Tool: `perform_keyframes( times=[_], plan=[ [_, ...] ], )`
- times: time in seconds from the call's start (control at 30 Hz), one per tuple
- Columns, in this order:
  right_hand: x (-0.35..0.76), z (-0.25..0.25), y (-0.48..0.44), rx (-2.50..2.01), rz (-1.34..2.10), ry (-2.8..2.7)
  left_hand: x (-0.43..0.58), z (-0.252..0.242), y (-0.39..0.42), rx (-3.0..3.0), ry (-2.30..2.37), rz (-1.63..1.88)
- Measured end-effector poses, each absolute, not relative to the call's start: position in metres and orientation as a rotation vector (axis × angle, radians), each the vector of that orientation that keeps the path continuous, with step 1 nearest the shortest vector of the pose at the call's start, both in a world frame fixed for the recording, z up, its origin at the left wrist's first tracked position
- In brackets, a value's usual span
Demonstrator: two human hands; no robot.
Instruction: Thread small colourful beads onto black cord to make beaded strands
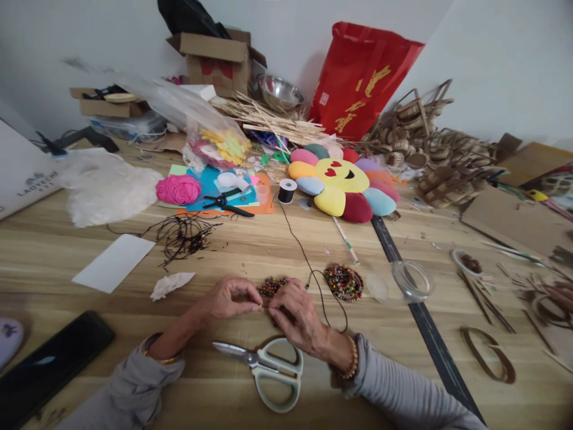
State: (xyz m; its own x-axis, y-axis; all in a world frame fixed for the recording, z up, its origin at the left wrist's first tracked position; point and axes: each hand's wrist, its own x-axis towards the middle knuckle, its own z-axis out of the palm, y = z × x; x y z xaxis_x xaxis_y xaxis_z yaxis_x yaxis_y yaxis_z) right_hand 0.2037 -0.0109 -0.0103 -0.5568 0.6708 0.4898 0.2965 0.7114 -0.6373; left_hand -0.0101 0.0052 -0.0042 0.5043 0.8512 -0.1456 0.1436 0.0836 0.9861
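Observation:
My left hand (229, 297) pinches a tiny yellowish bead (260, 306) between thumb and forefinger. Facing it, my right hand (298, 312) has its thumb and fingers closed on a thin black cord, whose short end shows between the two hands. Behind the right hand lies a heap of small multicoloured beads (270, 286), partly hidden by the fingers. To its right rests a coiled strand of similar beads (344, 282). More black cord (293, 232) runs from a spool (287, 192) and loops beside the right hand. Scissors (253, 358) with pale handles lie just below the hands.
Tangled black cord (183, 239), white paper (114, 263) and a crumpled tissue (172, 285) lie left. A phone (54, 364) is at the lower left. Behind are pliers (224, 202), pink yarn (178, 189) and a flower cushion (342, 179). Clear tape (414, 280) sits right.

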Motion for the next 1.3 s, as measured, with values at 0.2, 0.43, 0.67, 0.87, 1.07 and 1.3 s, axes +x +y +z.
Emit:
perform_keyframes(
  times=[0.2, 0.43, 0.67, 0.87, 1.07, 1.3],
  plan=[
    [0.203, -0.01, -0.011, -0.732, 0.638, -2.168, -0.009, -0.003, 0.005, 1.406, 0.911, 0.664],
    [0.203, -0.011, -0.011, -0.735, 0.651, -2.172, -0.007, -0.001, 0.004, 1.425, 0.915, 0.629],
    [0.203, -0.01, -0.011, -0.694, 0.644, -2.186, -0.007, 0.0, 0.004, 1.462, 0.907, 0.623],
    [0.202, -0.008, -0.011, -0.666, 0.652, -2.182, -0.007, -0.001, 0.003, 1.434, 0.898, 0.612],
    [0.203, -0.009, -0.011, -0.627, 0.681, -2.178, -0.006, -0.002, 0.003, 1.439, 0.9, 0.587],
    [0.202, -0.01, -0.01, -0.61, 0.674, -2.198, -0.007, -0.016, 0.003, 1.549, 0.915, 0.595]
  ],
)
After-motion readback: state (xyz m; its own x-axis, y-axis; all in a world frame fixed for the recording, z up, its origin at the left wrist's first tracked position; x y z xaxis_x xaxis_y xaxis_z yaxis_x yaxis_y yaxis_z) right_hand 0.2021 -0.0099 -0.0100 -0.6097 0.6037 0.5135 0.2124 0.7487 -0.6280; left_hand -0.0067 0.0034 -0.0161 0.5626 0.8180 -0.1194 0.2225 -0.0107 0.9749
